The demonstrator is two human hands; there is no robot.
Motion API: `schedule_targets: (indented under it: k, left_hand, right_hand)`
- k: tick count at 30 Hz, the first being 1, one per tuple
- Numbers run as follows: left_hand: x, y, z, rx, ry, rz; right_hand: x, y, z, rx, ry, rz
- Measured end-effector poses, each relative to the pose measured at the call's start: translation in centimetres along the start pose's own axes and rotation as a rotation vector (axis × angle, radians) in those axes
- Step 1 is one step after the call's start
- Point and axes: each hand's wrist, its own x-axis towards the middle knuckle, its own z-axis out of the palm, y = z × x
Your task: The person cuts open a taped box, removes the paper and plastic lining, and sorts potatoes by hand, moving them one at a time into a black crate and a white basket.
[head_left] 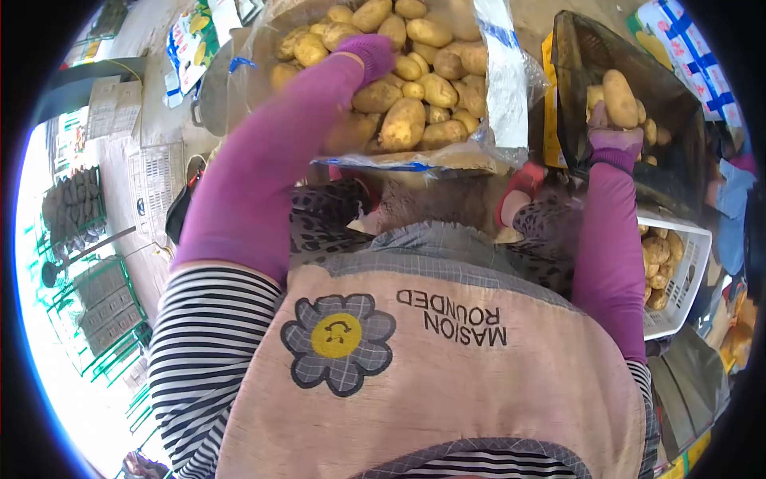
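Observation:
My left hand [373,57], in a purple glove, reaches over the potatoes [403,124] in a box lined with clear plastic [504,80]. Its fingers are blurred and partly hidden, so its grip cannot be made out. At the right, my right hand [613,137], in a pinkish glove, grips a large oval potato [620,99]. That potato is over a black-lined crate [578,80] with a yellow side, where a few smaller potatoes lie behind it.
A white plastic basket [696,275] of potatoes stands at the right, below the black-lined crate. Pale crates [155,188] and green-framed racks [108,299] are at the left. Printed bags [690,52] lie at the upper right. Someone's blue clothing [734,207] shows at the right edge.

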Motion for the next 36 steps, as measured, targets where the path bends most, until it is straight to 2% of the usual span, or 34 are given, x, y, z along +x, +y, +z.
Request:
schedule_targets:
  k: [2, 4, 7, 9, 11, 14, 17, 20, 23, 29, 31, 36]
  left_hand:
    - [-0.3, 0.1, 2.1, 0.240, 0.135, -0.025]
    - [1.1, -0.5, 4.7, 0.377, 0.238, -0.055]
    - [2.1, -0.9, 3.1, 0.459, 0.117, -0.027]
    - [1.8, -0.6, 1.5, 0.416, 0.086, 0.009]
    - [1.5, -0.7, 0.0, 0.432, 0.057, 0.058]
    - [1.3, -0.5, -1.2, 0.465, -0.025, 0.034]
    - [1.1, -2.7, -1.0, 0.408, 0.074, 0.177]
    - [-0.3, -3.6, -1.8, 0.328, -0.078, 0.140]
    - [-2.5, -3.5, -0.8, 0.605, -0.022, 0.228]
    - [-2.4, -2.0, -1.6, 0.608, -0.165, 0.155]
    - [-3.3, -2.7, -1.8, 0.561, -0.068, 0.126]
    - [-7.4, -5.6, -1.1, 0.422, 0.098, 0.082]
  right_hand:
    - [-0.2, 0.5, -0.4, -0.001, 0.077, 0.009]
    - [-0.9, 1.1, 0.6, -0.038, 0.037, 0.045]
    - [-4.6, 1.7, 3.7, -0.155, -0.140, 0.090]
    - [-5.7, 2.0, 4.9, -0.255, -0.208, 0.104]
    - [-6.3, 2.4, 5.6, -0.258, -0.181, 0.099]
    - [-6.7, 2.8, 5.2, -0.297, -0.195, 0.107]
    - [-6.8, 3.5, 5.5, -0.339, -0.260, 0.126]
    - [-7.6, 4.0, 5.9, -0.379, -0.306, 0.149]
    - [-8.3, 4.5, 6.2, -0.425, -0.320, 0.170]
    - [-9.4, 4.9, 6.3, -0.489, -0.442, 0.173]
    - [-10.2, 5.3, 6.4, -0.501, -0.566, 0.144]
    - [-13.2, 5.5, 7.1, -0.578, -0.669, 0.106]
